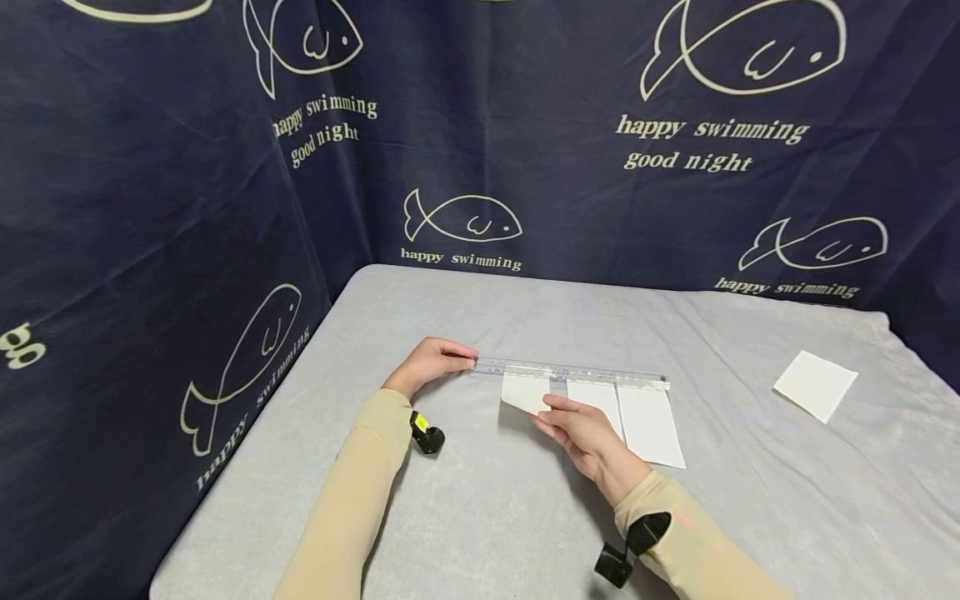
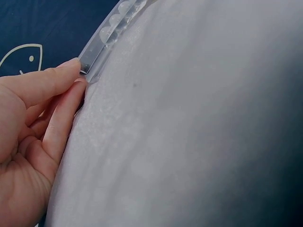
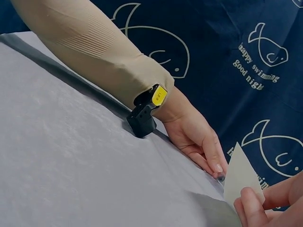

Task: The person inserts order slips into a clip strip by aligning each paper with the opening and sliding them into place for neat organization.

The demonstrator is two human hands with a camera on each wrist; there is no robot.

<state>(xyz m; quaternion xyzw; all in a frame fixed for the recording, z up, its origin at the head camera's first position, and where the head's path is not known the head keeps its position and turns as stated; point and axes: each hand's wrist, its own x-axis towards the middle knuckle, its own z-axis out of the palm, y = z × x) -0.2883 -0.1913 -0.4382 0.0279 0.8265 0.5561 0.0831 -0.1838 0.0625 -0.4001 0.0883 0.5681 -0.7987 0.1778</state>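
A clear plastic strip (image 1: pixel 600 372) with a row of round bumps (image 2: pixel 113 26) lies across the middle of the table. At its left end my left hand (image 1: pixel 431 365) pinches it between thumb and fingers. My right hand (image 1: pixel 585 433) pinches a small white card (image 1: pixel 522 390) by its lower right corner; the card's upper edge meets the strip and its lower edge tilts up. Two more white cards, a middle one (image 1: pixel 591 398) and a right one (image 1: pixel 651 425), extend down from the strip side by side. The right hand partly hides the middle card.
A loose white card (image 1: pixel 815 385) lies on the right side of the grey cloth-covered table (image 1: pixel 465 525). Dark blue curtains (image 1: pixel 555 108) with fish prints hang along the back and left. Black wrist cameras sit on both sleeves.
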